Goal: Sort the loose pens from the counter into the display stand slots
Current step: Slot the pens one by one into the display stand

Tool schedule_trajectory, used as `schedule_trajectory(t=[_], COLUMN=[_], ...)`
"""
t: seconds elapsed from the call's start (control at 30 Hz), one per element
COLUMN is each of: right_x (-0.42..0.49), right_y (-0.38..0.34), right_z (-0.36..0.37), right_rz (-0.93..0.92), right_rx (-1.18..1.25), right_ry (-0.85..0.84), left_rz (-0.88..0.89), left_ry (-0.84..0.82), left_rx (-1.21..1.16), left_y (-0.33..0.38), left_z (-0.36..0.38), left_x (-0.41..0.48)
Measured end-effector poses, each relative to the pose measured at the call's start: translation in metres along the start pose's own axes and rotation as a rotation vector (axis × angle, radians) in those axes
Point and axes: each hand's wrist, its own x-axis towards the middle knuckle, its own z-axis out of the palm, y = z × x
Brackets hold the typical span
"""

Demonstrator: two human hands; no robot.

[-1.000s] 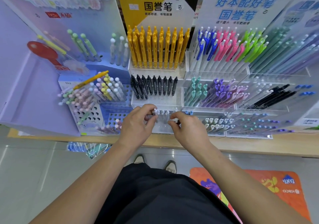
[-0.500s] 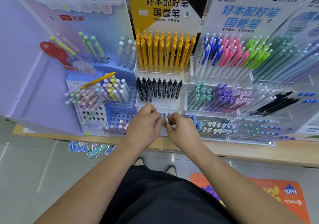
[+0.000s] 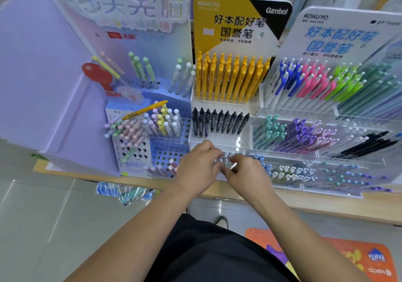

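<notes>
Both hands meet at the lowest front row of the clear acrylic display stand [image 3: 219,143]. My left hand [image 3: 196,168] and my right hand [image 3: 245,174] pinch a small cluster of clear white-capped pens [image 3: 226,161] standing in that row. How many pens each hand grips is hidden by the fingers. Above them the stand holds a row of black pens [image 3: 219,121] and a row of yellow pens [image 3: 230,78]. A loose yellow pen [image 3: 144,110] lies across the pastel pens in the blue holder to the left.
A perforated blue and white pen holder [image 3: 167,151] stands left of the hands, beside a tall lilac display board [image 3: 43,81]. Tiered clear trays of coloured pens [image 3: 315,136] fill the right. A wooden counter edge [image 3: 326,205] runs below; a plastic packet [image 3: 126,192] hangs under it.
The hands have stayed close together at the front row, fingers working the clear pens. The view has tilted up and shifted slightly, so the display appears lower and further right.
</notes>
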Motion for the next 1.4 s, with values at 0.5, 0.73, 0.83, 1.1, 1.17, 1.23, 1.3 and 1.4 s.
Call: schedule_trajectory(t=[0.5, 0.73, 0.83, 1.1, 1.17, 1.23, 1.3, 1.4], right_x=[0.006, 0.0, -0.007, -0.04, -0.049, -0.057, -0.061, -0.059], right_y=[-0.114, -0.101, -0.097, -0.072, -0.054, -0.037, -0.023, -0.01], right_z=[-0.048, -0.05, -0.049, -0.046, -0.047, -0.05, -0.052, -0.051], right_rz=[-0.163, -0.085, -0.074, -0.163, -0.089, 0.01, 0.084, 0.086], right_rx=[0.681, 0.74, 0.762, 0.853, 0.937, 1.087, 1.213, 1.159], right_ry=[0.02, 0.081, 0.093, -0.025, 0.045, 0.146, 0.252, 0.405], left_rz=[-0.27, -0.26, -0.121, -0.31, -0.339, -0.404, -0.489, -0.512], left_ry=[0.213, 0.181, 0.364, 0.166, 0.137, 0.11, 0.059, -0.085], left_rx=[0.163, 0.123, 0.181, -0.868, -0.945, -0.964, -0.94, -0.735], left_y=[-0.061, -0.074, -0.057, 0.049, 0.053, 0.056, 0.058, 0.052], left_z=[-0.16, -0.157, -0.163, -0.118, -0.105, -0.091, -0.074, -0.046], left_x=[0.03, 0.042, 0.038, 0.012, 0.011, 0.008, 0.005, -0.002])
